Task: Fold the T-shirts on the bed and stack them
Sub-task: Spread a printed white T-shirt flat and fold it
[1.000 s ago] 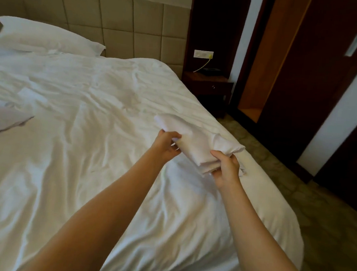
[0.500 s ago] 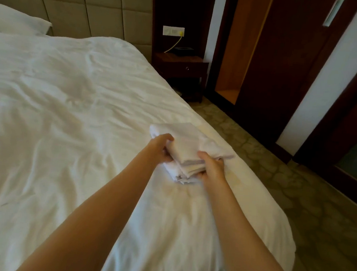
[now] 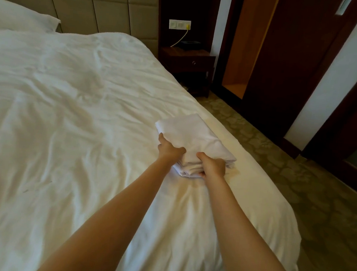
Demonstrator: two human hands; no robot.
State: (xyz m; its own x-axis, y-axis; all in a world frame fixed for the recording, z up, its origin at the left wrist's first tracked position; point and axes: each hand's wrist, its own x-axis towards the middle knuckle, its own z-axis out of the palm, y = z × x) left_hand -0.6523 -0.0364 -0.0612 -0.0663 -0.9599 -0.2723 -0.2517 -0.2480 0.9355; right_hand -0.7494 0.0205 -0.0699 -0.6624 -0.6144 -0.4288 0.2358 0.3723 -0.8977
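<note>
Centrally, head view: shows a stack of folded white T-shirts resting on the white duvet of the bed, close to its right edge. Shows left hand clasping the stack's near left corner, thumb on the top fold, one finger laid along the left side. Shows right hand pinching the near edge, thumb above, fingertips tucked beneath the lower layers. Places both forearms reaching in from the lower frame. Includes, at far left, a white pillow against a padded headboard; beyond the bed, a dark wooden nightstand below a wall socket with a yellow cable; at right, a dark wardrobe and patterned carpet.
</note>
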